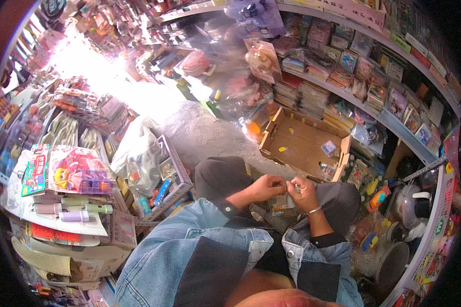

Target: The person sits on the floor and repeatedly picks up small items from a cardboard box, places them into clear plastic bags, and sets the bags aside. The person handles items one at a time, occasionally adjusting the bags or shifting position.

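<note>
My left hand (pixel 269 188) is raised between my knees with its fingers curled together. Its fingertips come close to those of my right hand (pixel 304 195). A small pale item (pixel 297 188) shows between the fingers of my right hand; it is too small to identify. Whether my left fingers also pinch something is hidden. Below the hands lie small packets or cards (pixel 284 205), partly covered by my right hand. Just beyond my knees stands a shallow cardboard box (pixel 303 134). Inside are several yellow pieces (pixel 283 149) and a small clear-wrapped packet (pixel 329 147).
Packed shelves (pixel 342 92) curve along the right. At the left stand a purple-edged display box (pixel 178 184), a plastic bag (pixel 140 161) and a stack with packaged toys (pixel 80 172) and pastel-coloured items (pixel 73 216). Concrete floor (pixel 203 130) lies ahead. A clear-lidded container (pixel 407 205) stands near my right side.
</note>
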`<state>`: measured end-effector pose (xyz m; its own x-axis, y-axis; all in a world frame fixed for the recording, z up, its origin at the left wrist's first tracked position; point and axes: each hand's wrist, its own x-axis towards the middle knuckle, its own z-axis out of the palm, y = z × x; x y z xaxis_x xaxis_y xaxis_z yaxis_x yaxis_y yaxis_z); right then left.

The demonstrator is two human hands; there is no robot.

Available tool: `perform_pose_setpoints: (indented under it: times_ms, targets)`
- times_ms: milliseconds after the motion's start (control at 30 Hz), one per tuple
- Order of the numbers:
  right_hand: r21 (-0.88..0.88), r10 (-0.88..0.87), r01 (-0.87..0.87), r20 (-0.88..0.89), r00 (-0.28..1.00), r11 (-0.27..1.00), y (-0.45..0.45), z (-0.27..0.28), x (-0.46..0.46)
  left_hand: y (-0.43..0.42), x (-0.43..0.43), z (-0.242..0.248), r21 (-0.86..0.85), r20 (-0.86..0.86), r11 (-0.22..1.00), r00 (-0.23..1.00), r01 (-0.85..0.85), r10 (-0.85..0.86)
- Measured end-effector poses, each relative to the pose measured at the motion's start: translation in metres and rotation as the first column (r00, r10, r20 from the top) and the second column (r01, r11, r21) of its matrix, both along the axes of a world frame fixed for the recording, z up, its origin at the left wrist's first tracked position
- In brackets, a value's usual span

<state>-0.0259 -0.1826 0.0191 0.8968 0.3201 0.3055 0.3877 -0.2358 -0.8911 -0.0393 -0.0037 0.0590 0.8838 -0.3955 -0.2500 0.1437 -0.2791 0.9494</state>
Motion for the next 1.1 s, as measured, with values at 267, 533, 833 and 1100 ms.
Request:
perform_pose_setpoints:
  times_ms: [267,533,833,1100]
  targets:
    - [0.013,0.066,-0.066,-0.048,0.997,0.998,0.001,-0.007,0.002,0.0,0.003,-0.003,0.278,0.072,0.96,0.996,0.024,-0.046]
    - [0.081,-0.048,0.052,-0.044,0.998,0.995,0.003,-0.003,0.0,0.019,0.006,-0.01,0.221,0.103,0.974,0.992,0.049,-0.073]
    - [0.077,0.152,-0.144,-0.122,0.981,0.987,0.003,-0.002,0.002,0.03,0.001,-0.018,0.144,0.09,0.989,0.996,-0.013,0.0]
    - [0.19,0.179,-0.123,-0.31,0.934,0.974,-0.003,-0.002,0.001,0.03,-0.005,-0.015,0.069,0.064,0.994,0.995,-0.086,0.082]
